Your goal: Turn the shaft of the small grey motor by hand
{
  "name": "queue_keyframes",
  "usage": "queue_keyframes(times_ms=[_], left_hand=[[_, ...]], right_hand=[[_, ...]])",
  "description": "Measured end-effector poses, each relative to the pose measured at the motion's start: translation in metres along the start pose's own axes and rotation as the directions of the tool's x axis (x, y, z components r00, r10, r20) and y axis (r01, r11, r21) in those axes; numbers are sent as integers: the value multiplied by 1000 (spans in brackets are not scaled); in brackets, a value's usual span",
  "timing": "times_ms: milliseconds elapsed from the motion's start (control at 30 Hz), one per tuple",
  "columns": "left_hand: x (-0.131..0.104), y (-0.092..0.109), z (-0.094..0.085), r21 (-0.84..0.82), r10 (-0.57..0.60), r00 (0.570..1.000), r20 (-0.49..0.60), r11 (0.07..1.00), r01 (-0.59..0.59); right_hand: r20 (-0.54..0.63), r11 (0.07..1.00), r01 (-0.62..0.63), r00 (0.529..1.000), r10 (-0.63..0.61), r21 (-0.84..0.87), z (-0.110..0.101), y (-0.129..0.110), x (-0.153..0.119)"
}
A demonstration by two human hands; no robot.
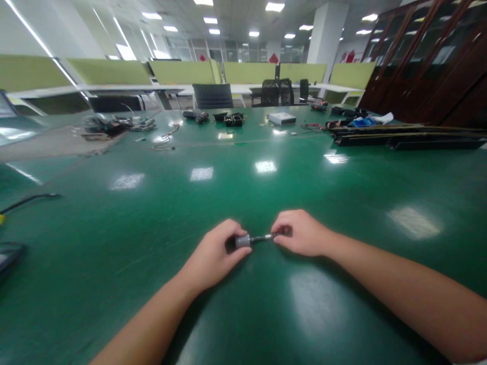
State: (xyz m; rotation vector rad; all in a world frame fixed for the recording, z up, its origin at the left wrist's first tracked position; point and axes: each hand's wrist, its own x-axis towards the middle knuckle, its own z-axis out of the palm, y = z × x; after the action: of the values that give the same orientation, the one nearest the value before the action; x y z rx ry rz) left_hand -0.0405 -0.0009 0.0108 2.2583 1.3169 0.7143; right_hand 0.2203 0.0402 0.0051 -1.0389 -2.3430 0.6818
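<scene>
A short tool that looks like a screwdriver (pixel 242 241), with a grey cylindrical handle and a thin dark shaft, lies level between my two hands, close above the green tabletop. My left hand (pixel 216 251) is closed on the handle, thumb and fingers on either side of it. On the other side, the fingertips of my right hand (pixel 299 233) pinch the far end of the silvery shaft tip (pixel 268 236). Whether a small separate piece, such as a bit, sits in those right fingers is hidden.
The glossy green table (pixel 171 197) spreads around my hands. Dark long strips (pixel 403 137) lie at the back right, near a pale box (pixel 282 118). Farther left are a power drill (pixel 196 116) and a pile of parts (pixel 114 125). A black cable (pixel 30 200) reaches in at left.
</scene>
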Motion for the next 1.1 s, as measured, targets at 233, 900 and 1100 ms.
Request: queue_keyframes(times_ms=[233, 900, 1100], left_hand=[[-1, 1, 0, -6, -20, 1000, -5, 1000, 20], [7, 13, 10, 17, -6, 999, 34, 1000, 6], [7, 18, 11, 12, 1, 999, 37, 1000, -1]], right_hand=[[-22, 999, 4, 1000, -3, 51, -5, 12, 2], [24, 989, 132, 991, -133, 60, 13, -5, 2], [24, 994, 100, 995, -101, 50, 15, -6, 2]])
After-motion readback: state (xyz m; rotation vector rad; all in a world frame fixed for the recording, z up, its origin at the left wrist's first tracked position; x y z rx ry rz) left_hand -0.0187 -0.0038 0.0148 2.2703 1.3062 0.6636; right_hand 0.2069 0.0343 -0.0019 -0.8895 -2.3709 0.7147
